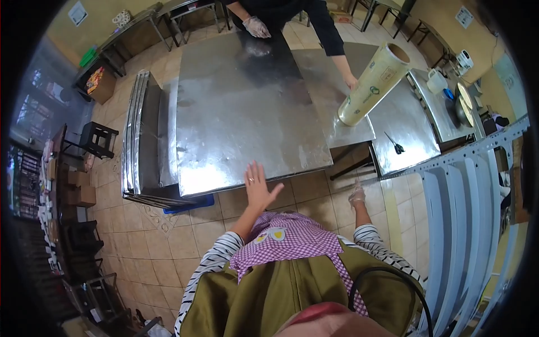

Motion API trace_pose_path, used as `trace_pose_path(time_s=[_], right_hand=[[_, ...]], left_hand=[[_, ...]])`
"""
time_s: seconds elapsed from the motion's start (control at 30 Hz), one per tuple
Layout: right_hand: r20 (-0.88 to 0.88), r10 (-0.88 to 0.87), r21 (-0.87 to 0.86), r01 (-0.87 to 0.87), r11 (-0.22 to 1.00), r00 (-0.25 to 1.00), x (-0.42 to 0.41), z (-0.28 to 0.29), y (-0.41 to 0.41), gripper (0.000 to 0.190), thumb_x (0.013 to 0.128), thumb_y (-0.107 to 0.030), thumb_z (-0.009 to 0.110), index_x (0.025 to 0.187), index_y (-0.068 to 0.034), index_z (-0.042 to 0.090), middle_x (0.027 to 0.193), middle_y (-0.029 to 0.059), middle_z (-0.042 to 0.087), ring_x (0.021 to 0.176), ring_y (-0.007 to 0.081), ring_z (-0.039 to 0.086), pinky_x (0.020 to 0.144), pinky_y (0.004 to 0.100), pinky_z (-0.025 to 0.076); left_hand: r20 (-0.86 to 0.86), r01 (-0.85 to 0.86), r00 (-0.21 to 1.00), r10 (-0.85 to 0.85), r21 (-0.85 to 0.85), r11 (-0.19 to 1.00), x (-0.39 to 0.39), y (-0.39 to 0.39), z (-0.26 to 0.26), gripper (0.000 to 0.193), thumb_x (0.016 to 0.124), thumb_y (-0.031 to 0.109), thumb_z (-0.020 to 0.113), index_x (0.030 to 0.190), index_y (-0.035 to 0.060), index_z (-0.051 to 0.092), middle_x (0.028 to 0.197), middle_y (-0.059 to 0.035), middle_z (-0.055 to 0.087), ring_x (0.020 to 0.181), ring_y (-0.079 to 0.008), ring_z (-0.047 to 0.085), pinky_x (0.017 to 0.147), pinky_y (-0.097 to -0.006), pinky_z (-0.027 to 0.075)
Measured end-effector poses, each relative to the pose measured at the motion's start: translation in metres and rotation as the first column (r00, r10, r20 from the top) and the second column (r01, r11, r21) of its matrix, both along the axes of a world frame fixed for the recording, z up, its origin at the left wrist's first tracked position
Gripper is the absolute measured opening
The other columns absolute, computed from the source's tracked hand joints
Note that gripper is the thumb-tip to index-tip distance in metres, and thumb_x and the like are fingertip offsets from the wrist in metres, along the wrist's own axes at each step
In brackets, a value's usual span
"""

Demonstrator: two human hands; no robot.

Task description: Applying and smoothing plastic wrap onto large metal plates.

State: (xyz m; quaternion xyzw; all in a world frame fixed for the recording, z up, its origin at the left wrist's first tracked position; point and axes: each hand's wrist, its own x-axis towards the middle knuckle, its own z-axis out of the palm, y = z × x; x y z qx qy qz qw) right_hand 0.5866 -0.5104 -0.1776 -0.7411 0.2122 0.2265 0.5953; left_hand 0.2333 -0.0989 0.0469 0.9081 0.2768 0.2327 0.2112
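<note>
Bare and with its fingers apart, my left hand [258, 187] lies over the near edge of a large metal sheet or tray [252, 109] and holds nothing. My right hand [357, 195], in a clear plastic glove, hangs off to the right above the floor; whether it holds anything is hard to tell. A large roll of clear film [374, 86] stands tilted on a metal table [349, 137] at the right. Across the table a person in dark clothes has a bare hand by the roll and a gloved hand near the sheet's far edge.
Black scissors [396, 145] lie on the right metal tabletop. Metal trays stand stacked on edge [139, 139] at the left, above a blue crate [189, 205]. A pale metal rack [454, 219] rises on my right. A white jug [436, 81] and a black stool [97, 137] stand farther off.
</note>
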Motion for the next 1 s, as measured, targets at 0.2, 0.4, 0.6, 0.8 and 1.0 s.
trace_pose_path(time_s=[0.2,0.4,0.6,0.8,1.0], right_hand=[[0.183,0.919,-0.766,-0.535,0.356,0.349,-0.079,0.084,0.115,0.045,0.085,-0.027,0.065,0.125,-0.01,0.056,0.113,0.0178,0.064,0.097,0.0347,0.063,0.084,0.0399,0.05],[0.354,0.824,-0.18,-0.832,0.525,0.443,-0.151,0.207,0.14,0.063,0.093,-0.034,0.057,0.146,-0.01,0.033,0.137,0.0213,0.05,0.125,0.0317,0.05,0.105,0.0375,0.038],[-0.027,0.628,-0.578,-0.501,-0.645,-0.778,-0.16,0.216,0.062,0.052,0.095,-0.036,0.049,0.134,-0.001,0.049,0.132,0.0161,0.056,0.107,0.0308,0.061,0.09,0.0398,0.047],[-0.341,0.916,-0.703,-0.589,-0.397,-0.21,-0.086,0.168,0.022,0.044,0.088,-0.049,0.054,0.086,-0.009,0.073,0.085,0.016,0.07,0.08,0.0342,0.066,0.071,0.0429,0.05],[0.556,0.813,-0.557,-0.65,0.517,0.17,-0.1,0.245,0.176,0.027,0.089,-0.031,0.062,0.084,-0.006,0.067,0.075,0.0162,0.065,0.075,0.0359,0.063,0.068,0.044,0.049]], left_hand=[[-0.635,0.238,0.2,-0.746,-0.707,0.665,-0.004,-0.074,0.004,0.055,0.094,0.046,0.052,0.131,0.0051,0.053,0.136,-0.0203,0.051,0.128,-0.0352,0.047,0.109,-0.0414,0.034],[0.166,0.165,0.985,-0.035,-0.887,0.432,-0.082,-0.122,-0.001,0.055,0.094,0.048,0.052,0.125,0.0038,0.06,0.123,-0.0195,0.062,0.119,-0.0288,0.057,0.103,-0.0348,0.041],[-0.48,-0.356,0.844,-0.24,-0.835,0.419,-0.216,-0.111,0.006,0.077,0.088,0.058,0.054,0.14,0.0033,0.036,0.141,-0.0176,0.043,0.133,-0.0294,0.039,0.111,-0.0362,0.03],[-0.591,-0.586,0.806,-0.032,-0.804,0.105,-0.209,-0.13,0.025,0.098,0.084,0.067,0.053,0.15,0.0009,0.021,0.157,-0.0201,0.017,0.145,-0.0314,0.018,0.117,-0.0377,0.017],[0.167,0.212,0.946,0.277,-0.967,-0.141,-0.073,-0.117,0.105,0.056,0.099,0.043,0.046,0.136,0.0013,0.049,0.121,-0.0195,0.062,0.118,-0.0313,0.056,0.104,-0.0378,0.041]])
